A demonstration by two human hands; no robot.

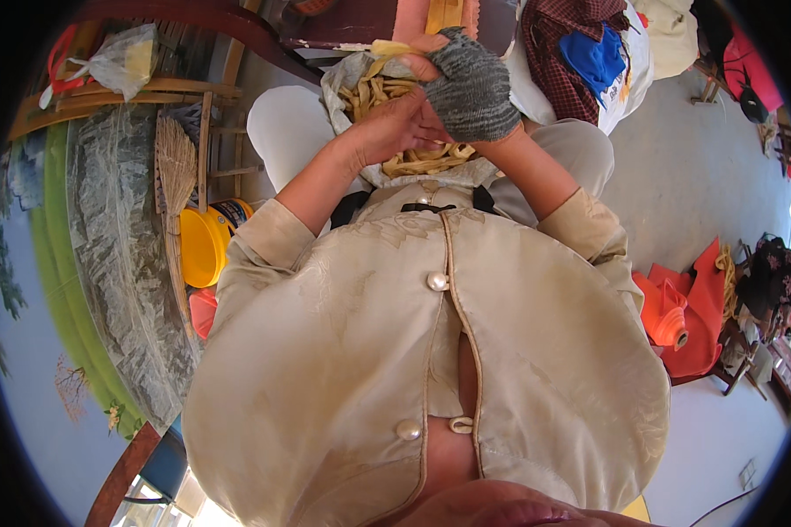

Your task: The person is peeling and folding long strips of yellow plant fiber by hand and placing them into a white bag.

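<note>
My right hand wears a grey knitted glove that leaves the fingertips bare. Its thumb and fingers are closed on a pale yellow strip, whose end sticks out to the left. Just below, my bare left hand reaches under the gloved palm. Its fingers are loosely apart and partly covered by the right hand; I see nothing held in them. Between my knees rests a whitish sack, its mouth spread wide. Many similar yellowish strips fill it, directly beneath both hands.
Ahead stands a dark red wooden table with a pink piece and a wooden block. At left are a straw broom, a yellow bucket and a wooden chair frame. To the right lie a checked cloth and an orange-red funnel.
</note>
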